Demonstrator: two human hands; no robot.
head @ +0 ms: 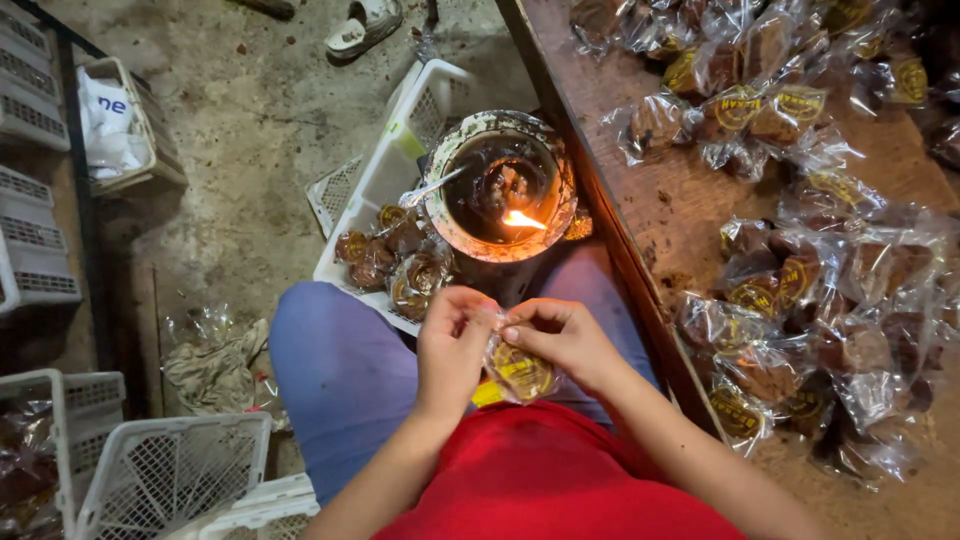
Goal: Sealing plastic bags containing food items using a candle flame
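Both hands, the left hand (455,340) and the right hand (562,335), pinch the open top of a small clear packet (518,370) over the lap, just below the lamp's flame (522,220). It looks light, with thin, slippery, crinkly film around a soft brown cake, best held by the film's top edge. More packets (800,300) cover the bench (680,200).

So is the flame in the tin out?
No, a small flame burns inside the tin, beyond both hands holding the packet.

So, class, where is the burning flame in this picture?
In the head view, the flame burns inside the round tin at centre, just above both hands' fingers, beside the white basket and the wooden table's edge.
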